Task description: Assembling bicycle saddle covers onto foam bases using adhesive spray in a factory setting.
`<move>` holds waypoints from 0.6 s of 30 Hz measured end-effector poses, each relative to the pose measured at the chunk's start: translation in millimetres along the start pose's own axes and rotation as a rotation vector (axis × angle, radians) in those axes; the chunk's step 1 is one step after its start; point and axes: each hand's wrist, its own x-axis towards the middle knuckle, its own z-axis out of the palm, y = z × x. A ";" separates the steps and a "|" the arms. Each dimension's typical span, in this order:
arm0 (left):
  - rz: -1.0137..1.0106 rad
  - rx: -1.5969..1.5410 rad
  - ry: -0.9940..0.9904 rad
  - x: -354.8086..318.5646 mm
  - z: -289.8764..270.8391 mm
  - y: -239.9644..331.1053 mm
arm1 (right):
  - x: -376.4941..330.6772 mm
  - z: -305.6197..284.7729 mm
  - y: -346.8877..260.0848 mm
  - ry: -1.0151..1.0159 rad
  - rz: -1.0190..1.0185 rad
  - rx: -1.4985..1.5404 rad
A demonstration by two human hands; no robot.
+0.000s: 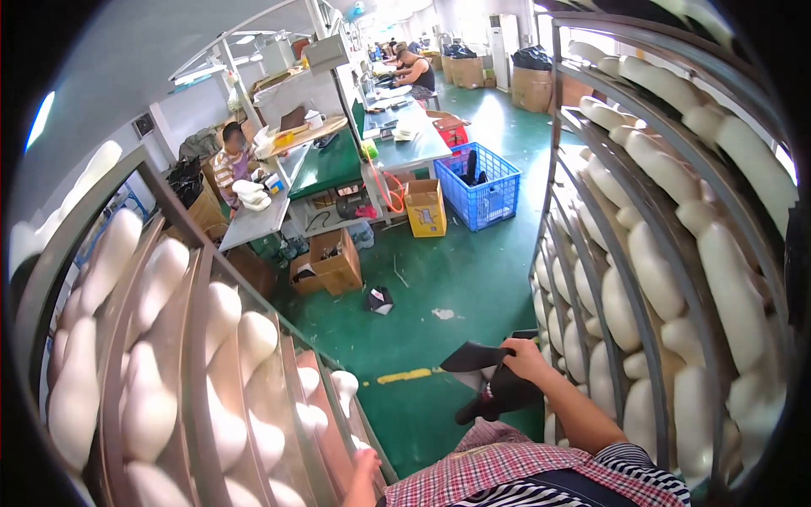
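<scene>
My right hand (525,357) grips a dark, flat shoe piece (475,357) held out over the green floor, between two tall racks. A second dark piece (500,399) hangs just below that hand. My left hand (365,467) rests low against the metal frame of the left rack (198,338), which carries several white shoe lasts (253,338). The right rack (625,279) is also packed with white lasts (650,270). I cannot tell whether my left hand grasps the frame.
A green aisle (456,279) runs ahead, with cardboard boxes (336,264), a yellow box (425,209) and a blue crate (481,186) beside workbenches (325,165). A seated person (230,160) works at the left bench, another person (414,72) farther back. A yellow floor mark (404,376) lies near me.
</scene>
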 end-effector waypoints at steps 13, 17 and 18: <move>-0.113 -0.154 -0.006 150.9 3.3 170.7 | 374.2 38.5 -58.8 -0.120 -0.203 -0.007; -0.120 -0.141 0.000 204.5 -9.9 206.8 | 473.4 68.2 -102.1 -0.150 -0.364 0.010; -0.127 -0.132 -0.002 216.4 -17.3 211.6 | 497.3 75.5 -118.4 -0.169 -0.390 0.015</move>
